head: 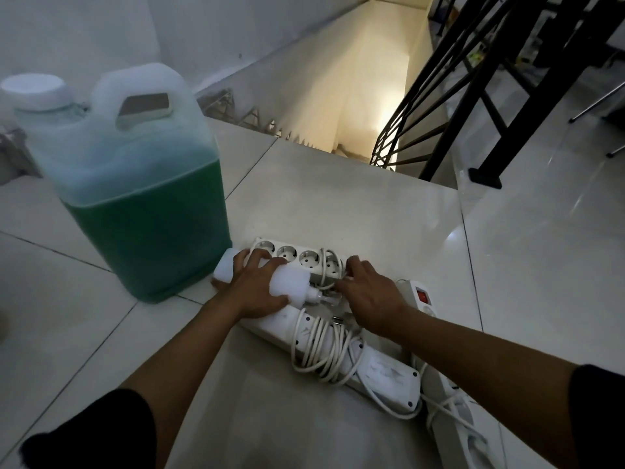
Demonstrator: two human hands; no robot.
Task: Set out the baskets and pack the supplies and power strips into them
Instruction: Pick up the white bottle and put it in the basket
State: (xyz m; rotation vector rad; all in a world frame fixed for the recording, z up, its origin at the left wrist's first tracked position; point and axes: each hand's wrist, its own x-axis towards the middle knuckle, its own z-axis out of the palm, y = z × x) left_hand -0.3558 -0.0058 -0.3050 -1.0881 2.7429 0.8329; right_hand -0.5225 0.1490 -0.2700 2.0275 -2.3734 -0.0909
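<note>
Nearest me, the cord-wrapped power strip (338, 346) looks light and rigid, best held mid-body; my left hand (257, 292) clasps the slick white bottle (287, 282), while my right hand (372, 299) grips nothing, fingers spread on cords.

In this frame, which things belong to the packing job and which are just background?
Job:
- white plastic pump bottle, under the left hand
- white multi-socket power strips, at the right hand
- translucent jug of green liquid

Background:
- black metal stair railing
- stairwell

No baskets visible.
</note>
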